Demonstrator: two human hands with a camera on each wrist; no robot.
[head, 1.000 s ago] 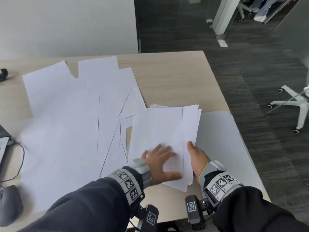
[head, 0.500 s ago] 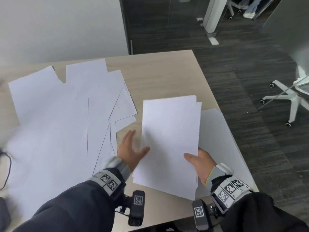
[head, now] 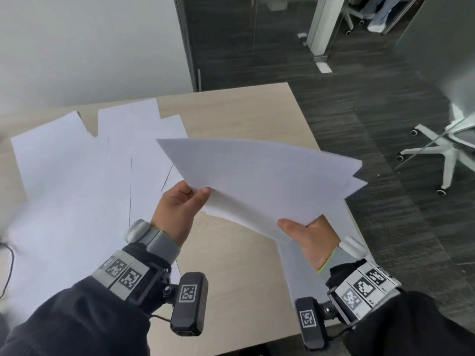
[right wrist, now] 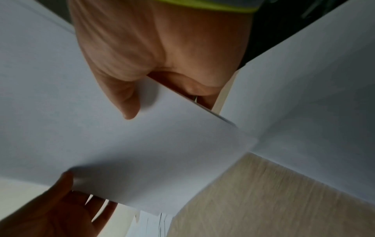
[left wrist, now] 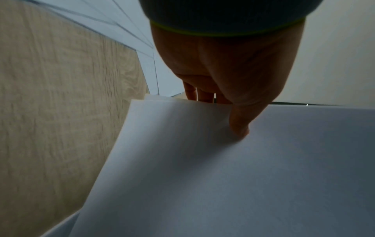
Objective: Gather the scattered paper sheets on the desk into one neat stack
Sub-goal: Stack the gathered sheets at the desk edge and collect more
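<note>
A sheaf of white sheets (head: 259,181) hangs above the desk, tilted and turned sideways, its far corners fanned apart. My left hand (head: 180,204) pinches its near left edge, thumb on top (left wrist: 239,123), fingers underneath. My right hand (head: 308,232) pinches the near right corner, thumb on top (right wrist: 125,99). The same sheaf fills the wrist views (left wrist: 223,176) (right wrist: 121,144). Several loose sheets (head: 77,176) lie spread and overlapping across the left of the desk. One more sheet (head: 303,265) lies flat under my right hand at the desk's right edge.
The wooden desk (head: 236,278) shows bare wood in the middle and far right; its right edge drops to dark carpet. A white office chair base (head: 437,147) stands on the floor at right. A black cable (head: 7,265) runs at the left edge.
The sheaf has left the desk and turned sideways in the air. My left hand moved from beside it to pinching its edge; the right hand keeps its hold.
</note>
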